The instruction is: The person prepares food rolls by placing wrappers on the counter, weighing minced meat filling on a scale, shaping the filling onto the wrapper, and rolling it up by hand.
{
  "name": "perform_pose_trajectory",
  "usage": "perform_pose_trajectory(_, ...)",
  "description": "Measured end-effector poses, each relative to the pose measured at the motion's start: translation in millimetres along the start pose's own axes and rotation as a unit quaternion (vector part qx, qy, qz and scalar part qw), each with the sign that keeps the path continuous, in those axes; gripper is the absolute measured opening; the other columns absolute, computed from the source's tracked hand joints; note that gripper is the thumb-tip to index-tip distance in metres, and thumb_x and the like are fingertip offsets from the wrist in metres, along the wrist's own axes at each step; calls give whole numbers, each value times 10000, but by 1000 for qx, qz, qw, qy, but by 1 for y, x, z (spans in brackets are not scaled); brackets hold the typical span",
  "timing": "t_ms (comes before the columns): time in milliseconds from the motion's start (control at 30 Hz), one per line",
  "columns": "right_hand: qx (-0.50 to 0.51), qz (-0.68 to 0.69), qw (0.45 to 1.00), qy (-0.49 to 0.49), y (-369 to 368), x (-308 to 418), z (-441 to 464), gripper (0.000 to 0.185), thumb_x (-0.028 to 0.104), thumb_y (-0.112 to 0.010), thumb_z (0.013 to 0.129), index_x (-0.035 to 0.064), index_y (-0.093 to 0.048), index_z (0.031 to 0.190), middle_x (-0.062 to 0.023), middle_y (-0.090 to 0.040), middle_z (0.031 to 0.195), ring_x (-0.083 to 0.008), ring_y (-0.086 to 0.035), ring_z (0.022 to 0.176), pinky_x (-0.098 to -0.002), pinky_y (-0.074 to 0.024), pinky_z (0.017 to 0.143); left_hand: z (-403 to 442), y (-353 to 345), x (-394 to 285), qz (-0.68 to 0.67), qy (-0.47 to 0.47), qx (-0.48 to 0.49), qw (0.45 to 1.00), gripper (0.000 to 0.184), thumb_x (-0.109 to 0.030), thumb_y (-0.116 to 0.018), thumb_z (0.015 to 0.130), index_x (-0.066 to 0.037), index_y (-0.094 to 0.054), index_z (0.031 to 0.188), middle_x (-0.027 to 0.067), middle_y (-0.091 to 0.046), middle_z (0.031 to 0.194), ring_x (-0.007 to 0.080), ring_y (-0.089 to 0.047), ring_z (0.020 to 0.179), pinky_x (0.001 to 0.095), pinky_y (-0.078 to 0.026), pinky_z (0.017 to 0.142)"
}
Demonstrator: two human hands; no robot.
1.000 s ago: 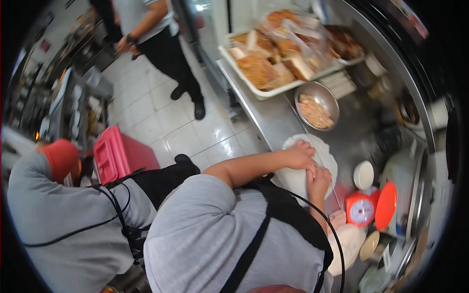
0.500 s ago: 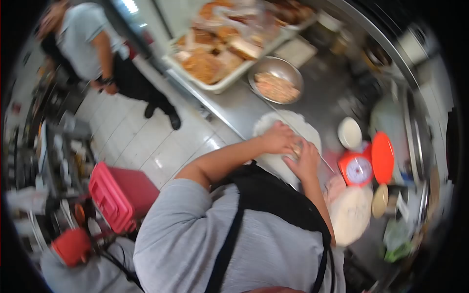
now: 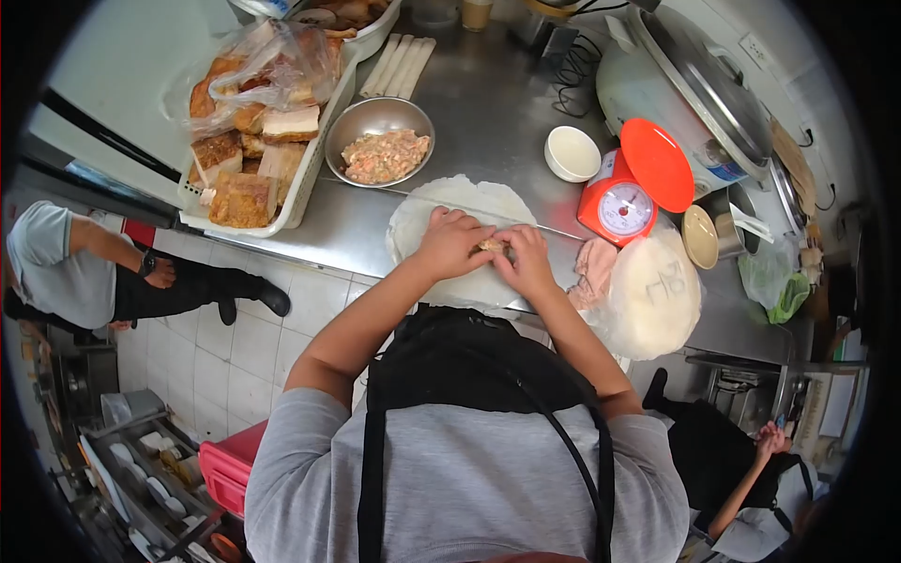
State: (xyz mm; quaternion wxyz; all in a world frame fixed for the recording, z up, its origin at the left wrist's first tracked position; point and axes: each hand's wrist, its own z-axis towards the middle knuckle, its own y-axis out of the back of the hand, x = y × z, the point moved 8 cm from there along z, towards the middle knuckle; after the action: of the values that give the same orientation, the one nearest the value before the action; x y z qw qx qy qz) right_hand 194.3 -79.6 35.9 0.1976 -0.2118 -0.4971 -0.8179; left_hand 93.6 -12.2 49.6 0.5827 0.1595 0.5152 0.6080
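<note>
Round white translucent wrapper sheets [image 3: 413, 214] lie on the steel counter in front of me. On them a small lump of minced filling [image 3: 491, 246] shows between my hands. My left hand [image 3: 455, 244] rests on the sheets, its curled fingers against the lump's left side. From the right, my right hand [image 3: 526, 258] pinches at the same lump; its fingertips are partly hidden. Beyond the sheets stands a steel bowl [image 3: 336, 141] of pinkish minced filling. At the bowl's far side lie several finished white rolls [image 3: 401, 66].
A white basket [image 3: 293, 214] of roasted meat stands at the left. To the right are a red scale [image 3: 624, 208], a cream bowl [image 3: 572, 153], a pink cloth [image 3: 593, 272] and a bagged wrapper stack [image 3: 657, 298]. Two other people stand nearby, left and lower right.
My view has turned, so the counter and its contents sit differently in the picture. Both hands remain close together over the wrapper sheets, with the filling between them.
</note>
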Motion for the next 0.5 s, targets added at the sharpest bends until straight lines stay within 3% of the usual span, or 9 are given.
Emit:
perform_pose_trajectory(67, 30, -8, 1000, -1, -21, -21, -7, 379, 229, -696, 635, 124, -560, 973, -86, -501, 970, -277, -472, 922, -388, -346, 793, 1, -13, -3, 17, -3, -36, 999, 141, -258, -602, 718, -186, -664, 822, -32, -577, 802, 159, -500, 860, 382, -309, 794)
perform_pose_trajectory(167, 65, -23, 997, -20, -33, -27, -11, 395, 248, -700, 623, 121, -559, 968, -79, -501, 984, -273, -458, 949, -398, -339, 805, 0, -21, 2, 46, 9, -4, 999, 127, -241, -598, 721, -192, -660, 821, -33, -571, 794, 159, -497, 860, 387, -309, 798)
perform_pose_trajectory(267, -10, -45, 998, -34, 3, 14, 4, 249, 207, -679, 651, 114, -606, 869, -43, -528, 928, -239, -463, 936, -384, -340, 794, -3, -13, 7, 31, 5, -20, 999, 111, -221, -594, 713, -194, -656, 801, -36, -562, 793, 160, -494, 856, 382, -306, 803)
perform_pose_trajectory(367, 2, -94, 995, -27, -4, 16, 11, 298, 233, -693, 634, 121, -624, 902, -41, -531, 932, -236, -459, 946, -376, -336, 799, -6, -11, 14, 88, 9, -63, 994, 155, -199, -632, 691, -176, -655, 842, -32, -561, 839, 167, -493, 872, 373, -294, 804)
perform_pose_trajectory(500, 60, -94, 992, -51, -37, -3, 10, 434, 287, -721, 601, 122, -616, 988, -55, -518, 990, -242, -450, 969, -370, -332, 811, -10, -20, 21, 44, -3, 5, 999, 236, -196, -628, 687, -140, -638, 916, -10, -549, 883, 177, -480, 907, 383, -293, 820)
